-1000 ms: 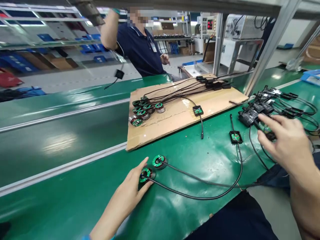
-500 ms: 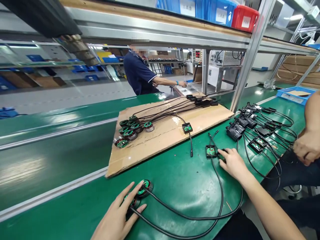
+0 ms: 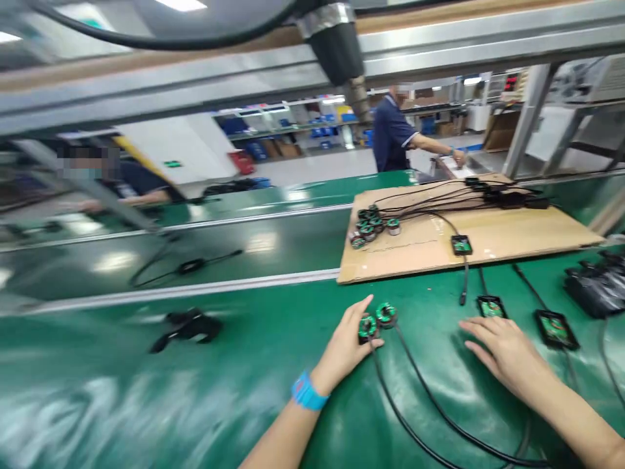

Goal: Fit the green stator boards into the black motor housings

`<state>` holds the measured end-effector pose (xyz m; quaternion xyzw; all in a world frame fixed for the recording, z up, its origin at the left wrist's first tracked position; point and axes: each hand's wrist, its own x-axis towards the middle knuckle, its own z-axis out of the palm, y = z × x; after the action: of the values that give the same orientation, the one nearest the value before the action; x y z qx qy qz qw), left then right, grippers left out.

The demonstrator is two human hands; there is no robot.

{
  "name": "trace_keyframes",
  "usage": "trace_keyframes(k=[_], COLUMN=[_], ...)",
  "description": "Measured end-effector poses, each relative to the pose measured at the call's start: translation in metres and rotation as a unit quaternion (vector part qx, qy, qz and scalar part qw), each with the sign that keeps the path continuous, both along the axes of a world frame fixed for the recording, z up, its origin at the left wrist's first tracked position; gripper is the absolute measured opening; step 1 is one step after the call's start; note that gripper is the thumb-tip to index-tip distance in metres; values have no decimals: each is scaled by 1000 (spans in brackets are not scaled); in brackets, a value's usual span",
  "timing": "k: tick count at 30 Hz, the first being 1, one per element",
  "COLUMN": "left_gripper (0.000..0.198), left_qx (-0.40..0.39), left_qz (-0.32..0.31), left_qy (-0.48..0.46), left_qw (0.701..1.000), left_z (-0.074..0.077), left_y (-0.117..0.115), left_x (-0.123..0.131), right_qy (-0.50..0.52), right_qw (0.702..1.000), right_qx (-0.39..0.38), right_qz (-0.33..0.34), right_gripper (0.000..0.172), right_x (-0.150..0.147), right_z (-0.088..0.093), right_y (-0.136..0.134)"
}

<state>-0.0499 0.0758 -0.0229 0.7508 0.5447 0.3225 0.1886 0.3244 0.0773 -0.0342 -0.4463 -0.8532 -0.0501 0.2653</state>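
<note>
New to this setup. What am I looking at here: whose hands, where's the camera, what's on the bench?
There is no machine here: a person works with two bare hands, filmed by one camera worn on their head, looking forward and down. The left hand, with a blue wristband, rests its fingers on two small round green-wound coils with black cables. The right hand lies flat and open on the glossy green bench surface, just below a small black square module with a green inside; it holds nothing. A second such module lies to the right. Behind sits a brown cardboard sheet carrying more coils and cables. Another person stands beyond.
</note>
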Motion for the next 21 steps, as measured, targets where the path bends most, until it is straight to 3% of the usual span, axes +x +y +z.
trace_keyframes(k=[2,5,7,9,10,13,15,18,21], left_gripper=[100,114,109,98,94,86,78,56,44], left_qx=[-21,-31,-7,36,56,73,57,42,45], left_qz=[-8,-60,-27,108,200,446,523,502,439], left_qy=[-38,-19,31,98,138,224,180,48,-7], left_qw=[999,998,999,989,968,864,831,862,897], left_z=[2,14,26,39,46,70,87,110,122], left_y=[-2,-9,-16,-23,-28,-41,-46,-43,-37], left_x=[0,-14,-35,-65,-83,-140,-168,-182,-165], right_qy=[-8,-2,29,74,95,136,169,231,264], right_qw=[996,987,983,983,983,982,975,958,946], right_qx=[-44,-77,-73,-64,-62,-77,-106,-149,-166], right_qz=[77,144,167,158,144,109,96,78,83], right_gripper=[42,69,80,82,81,78,76,72,64], right_x=[-38,-89,-116,-135,-142,-154,-160,-168,-172], right_z=[-5,-18,-29,-38,-41,-40,-34,-25,-22], right_y=[23,61,81,93,95,93,88,84,83])
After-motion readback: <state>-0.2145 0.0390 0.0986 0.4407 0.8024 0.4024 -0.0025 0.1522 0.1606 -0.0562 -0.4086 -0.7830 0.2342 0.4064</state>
